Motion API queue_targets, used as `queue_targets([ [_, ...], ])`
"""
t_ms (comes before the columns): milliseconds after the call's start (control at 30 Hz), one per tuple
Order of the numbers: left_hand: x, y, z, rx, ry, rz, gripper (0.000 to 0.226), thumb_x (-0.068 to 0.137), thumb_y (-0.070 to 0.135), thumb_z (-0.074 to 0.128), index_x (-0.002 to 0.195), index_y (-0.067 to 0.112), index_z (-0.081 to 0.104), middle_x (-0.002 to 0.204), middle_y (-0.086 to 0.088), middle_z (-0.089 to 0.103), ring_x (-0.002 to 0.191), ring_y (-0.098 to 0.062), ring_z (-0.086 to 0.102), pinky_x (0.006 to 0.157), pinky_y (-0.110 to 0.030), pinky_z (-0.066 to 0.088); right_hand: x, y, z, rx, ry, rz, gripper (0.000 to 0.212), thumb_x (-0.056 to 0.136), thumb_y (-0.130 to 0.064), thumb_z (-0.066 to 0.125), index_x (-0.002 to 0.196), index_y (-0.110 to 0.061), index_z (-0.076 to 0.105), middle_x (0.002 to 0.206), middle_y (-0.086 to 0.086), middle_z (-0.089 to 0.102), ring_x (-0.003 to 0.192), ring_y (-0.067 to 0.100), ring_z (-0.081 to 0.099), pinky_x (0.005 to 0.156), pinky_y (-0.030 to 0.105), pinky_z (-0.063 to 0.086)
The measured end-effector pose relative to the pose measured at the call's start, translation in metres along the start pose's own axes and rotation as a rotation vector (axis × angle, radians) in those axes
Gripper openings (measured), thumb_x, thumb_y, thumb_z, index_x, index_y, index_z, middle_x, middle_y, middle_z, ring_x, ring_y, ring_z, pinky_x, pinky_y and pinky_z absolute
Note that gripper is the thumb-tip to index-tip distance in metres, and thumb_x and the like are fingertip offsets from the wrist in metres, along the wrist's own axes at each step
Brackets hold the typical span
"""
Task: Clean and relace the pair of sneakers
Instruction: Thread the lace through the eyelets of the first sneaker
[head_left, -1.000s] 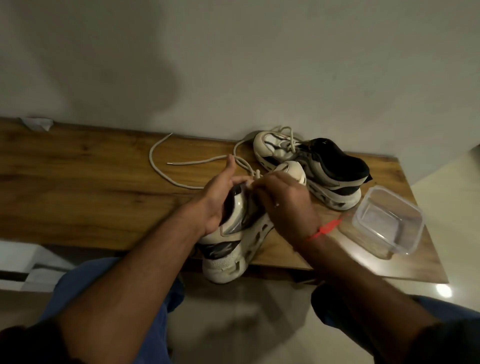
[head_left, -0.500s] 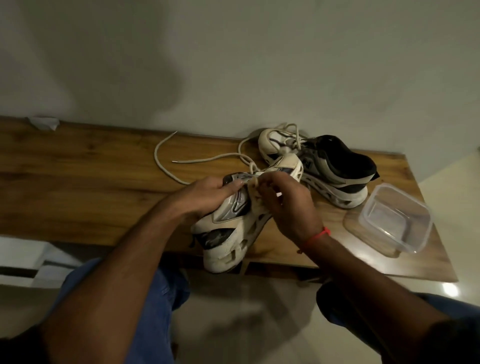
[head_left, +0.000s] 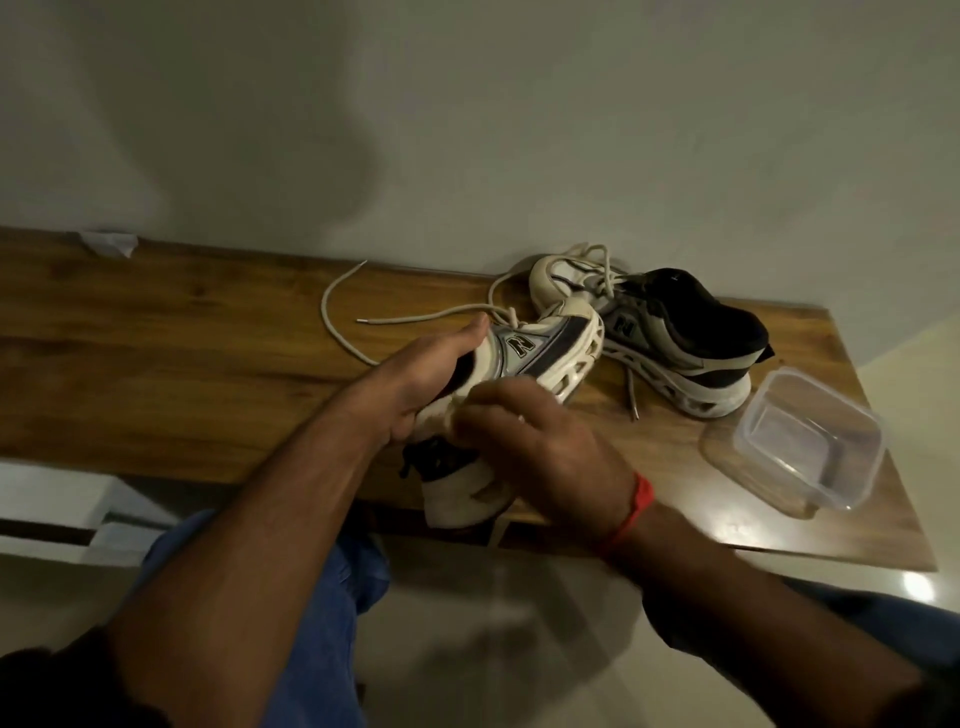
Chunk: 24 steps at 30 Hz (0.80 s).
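The left hand (head_left: 415, 379) grips the near sneaker (head_left: 540, 358) at its collar, fingers tucked inside the opening, holding it tilted on its side at the front edge of the wooden counter (head_left: 156, 364). The right hand (head_left: 540, 452) presses a pale cloth (head_left: 467, 410) against the shoe's heel side. A red thread (head_left: 636, 512) circles that wrist. Behind, the second sneaker (head_left: 680, 332) sits laced by the wall, a loose lace (head_left: 337, 327) curls across the wood, and a clear plastic container (head_left: 810, 447) stands to the right.
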<state>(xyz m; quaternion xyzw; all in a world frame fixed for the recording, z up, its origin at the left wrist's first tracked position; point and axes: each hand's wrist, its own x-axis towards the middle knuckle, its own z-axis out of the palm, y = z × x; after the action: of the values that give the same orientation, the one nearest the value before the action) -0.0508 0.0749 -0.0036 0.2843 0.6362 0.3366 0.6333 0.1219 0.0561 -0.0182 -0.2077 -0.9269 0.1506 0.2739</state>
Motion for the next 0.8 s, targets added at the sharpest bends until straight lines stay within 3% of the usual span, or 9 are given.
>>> queue_targets([
  [67, 0.001, 0.0, 0.001, -0.039, -0.023, -0.028, 0.061, 0.098, 0.059, 0.05, 0.117, 0.004, 0.068, 0.105, -0.023, 0.073, 0.095, -0.035, 0.071, 0.096, -0.048, 0.051, 0.003, 0.019, -0.01, -0.013, 0.123, 0.166, 0.022, 0.096, -0.017, 0.06, 0.109, -0.002, 0.069, 0.109, 0.013, 0.063, 0.093, 0.021, 0.062, 0.078, 0.034, 0.057],
  [133, 0.005, -0.002, 0.0, -0.075, -0.056, -0.026, 0.057, 0.102, 0.054, 0.047, 0.115, 0.004, 0.068, 0.1, -0.021, 0.074, 0.087, -0.031, 0.072, 0.092, -0.046, 0.055, 0.004, 0.021, -0.013, -0.001, 0.185, 0.226, 0.017, 0.096, -0.014, 0.062, 0.105, -0.002, 0.07, 0.104, 0.011, 0.063, 0.088, 0.019, 0.062, 0.073, 0.036, 0.057],
  [200, 0.005, -0.001, 0.0, -0.09, -0.06, -0.039, 0.055, 0.101, 0.054, 0.047, 0.114, 0.004, 0.065, 0.089, -0.017, 0.074, 0.072, -0.025, 0.071, 0.071, -0.033, 0.056, 0.003, 0.002, -0.007, -0.009, 0.158, 0.146, 0.015, 0.094, -0.008, 0.063, 0.105, 0.0, 0.07, 0.103, 0.014, 0.063, 0.087, 0.023, 0.061, 0.075, 0.034, 0.053],
  [267, 0.005, -0.001, 0.0, -0.067, -0.036, -0.046, 0.052, 0.1, 0.054, 0.049, 0.106, 0.005, 0.066, 0.085, -0.015, 0.072, 0.063, -0.02, 0.068, 0.061, -0.025, 0.048, -0.002, -0.023, 0.003, -0.027, 0.051, -0.015, 0.015, 0.095, -0.004, 0.06, 0.104, 0.004, 0.069, 0.1, 0.018, 0.062, 0.085, 0.028, 0.058, 0.074, 0.037, 0.049],
  [367, 0.005, 0.0, 0.002, -0.064, -0.012, -0.052, 0.047, 0.101, 0.052, 0.05, 0.101, 0.009, 0.067, 0.076, -0.011, 0.071, 0.056, -0.017, 0.065, 0.059, -0.025, 0.044, -0.001, -0.026, 0.001, -0.038, -0.036, -0.084, 0.019, 0.099, -0.009, 0.056, 0.106, 0.004, 0.069, 0.101, 0.018, 0.062, 0.087, 0.028, 0.057, 0.075, 0.038, 0.049],
  [500, 0.003, 0.003, 0.0, -0.143, -0.055, -0.086, 0.05, 0.103, 0.052, 0.045, 0.091, 0.008, 0.067, 0.069, -0.01, 0.07, 0.053, -0.02, 0.065, 0.056, -0.027, 0.048, 0.004, -0.001, -0.019, -0.007, 0.08, 0.131, 0.016, 0.094, -0.01, 0.063, 0.107, -0.002, 0.07, 0.105, 0.013, 0.063, 0.089, 0.023, 0.062, 0.074, 0.037, 0.055],
  [567, 0.004, 0.002, -0.002, -0.129, -0.038, -0.09, 0.05, 0.103, 0.052, 0.046, 0.087, 0.008, 0.064, 0.066, -0.01, 0.069, 0.051, -0.02, 0.065, 0.054, -0.027, 0.047, 0.004, -0.009, -0.015, 0.003, 0.022, 0.085, 0.017, 0.095, -0.011, 0.061, 0.107, -0.003, 0.07, 0.104, 0.013, 0.064, 0.089, 0.025, 0.062, 0.075, 0.039, 0.054],
  [700, 0.008, 0.001, 0.0, -0.121, -0.001, -0.071, 0.049, 0.103, 0.05, 0.048, 0.098, 0.007, 0.071, 0.087, -0.013, 0.076, 0.066, -0.022, 0.07, 0.064, -0.029, 0.053, -0.001, -0.028, -0.004, -0.004, -0.131, -0.141, 0.018, 0.094, -0.011, 0.061, 0.106, -0.001, 0.069, 0.103, 0.016, 0.064, 0.091, 0.03, 0.059, 0.078, 0.04, 0.05],
  [800, 0.009, 0.002, -0.001, -0.126, -0.03, -0.084, 0.051, 0.103, 0.052, 0.047, 0.103, 0.007, 0.07, 0.087, -0.015, 0.073, 0.068, -0.026, 0.069, 0.067, -0.033, 0.055, 0.003, 0.005, -0.021, -0.078, -0.05, 0.037, 0.021, 0.093, -0.015, 0.06, 0.106, -0.002, 0.07, 0.104, 0.014, 0.063, 0.09, 0.023, 0.06, 0.074, 0.033, 0.055],
])
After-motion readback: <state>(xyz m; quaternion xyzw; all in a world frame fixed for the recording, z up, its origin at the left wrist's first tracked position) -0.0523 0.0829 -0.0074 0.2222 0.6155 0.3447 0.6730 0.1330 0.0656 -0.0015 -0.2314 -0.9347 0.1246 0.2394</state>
